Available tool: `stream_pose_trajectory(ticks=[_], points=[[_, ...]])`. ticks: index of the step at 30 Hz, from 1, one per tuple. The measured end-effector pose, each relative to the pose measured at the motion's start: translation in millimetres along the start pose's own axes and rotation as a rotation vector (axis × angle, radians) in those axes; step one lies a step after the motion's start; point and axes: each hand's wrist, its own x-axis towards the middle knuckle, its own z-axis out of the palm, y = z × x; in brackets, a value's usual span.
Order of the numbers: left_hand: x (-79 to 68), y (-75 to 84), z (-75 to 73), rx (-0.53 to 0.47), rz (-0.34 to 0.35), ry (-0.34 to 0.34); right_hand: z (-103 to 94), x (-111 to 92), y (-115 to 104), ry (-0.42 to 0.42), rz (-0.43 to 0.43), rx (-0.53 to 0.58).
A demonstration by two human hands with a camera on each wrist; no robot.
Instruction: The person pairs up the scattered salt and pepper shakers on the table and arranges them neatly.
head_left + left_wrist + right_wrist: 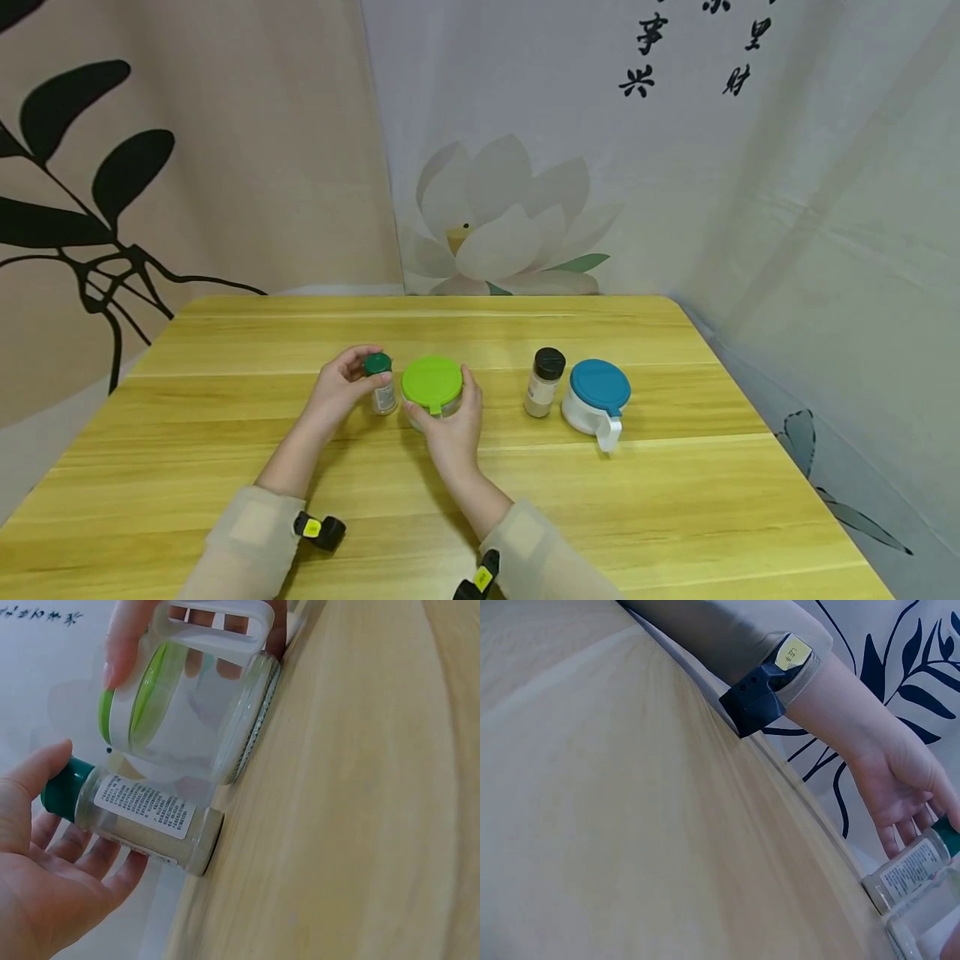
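Observation:
My left hand [341, 390] holds a small clear spice bottle [385, 398] with a dark green cap, thumb and fingers about its upper part. In the left wrist view, this spice bottle [146, 814] has a printed white label and pale powder inside; its base is at the tabletop. Right beside it stands a clear seasoning jar [432, 383] with a bright lime-green lid. My right hand [459, 429] grips that jar, thumb in front and fingers round the right side. A white handle [217, 626] shows on the jar in the left wrist view.
To the right on the wooden table [675, 517] stand a black-capped spice bottle [541, 392] and a white seasoning jar [581, 412] with a blue lid [600, 385], its handle facing the front. A printed cloth [510, 208] hangs behind the table.

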Motion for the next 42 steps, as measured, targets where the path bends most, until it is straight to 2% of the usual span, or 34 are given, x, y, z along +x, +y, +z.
stream_pose_trajectory(ticks=[19,30,42], points=[[-2.4,-0.2,0.8,-0.032,0.015,-0.013,-1.1,0.0,2.5,-0.038,-0.010,-0.005],[-1.1,2.3,-1.1,-0.001,0.036,0.000,-3.1,2.3,1.5,-0.036,-0.038,-0.008],[-1.1,2.2,-2.7,-0.016,0.057,-0.002,-7.5,1.8,-3.9,-0.031,-0.032,-0.012]])
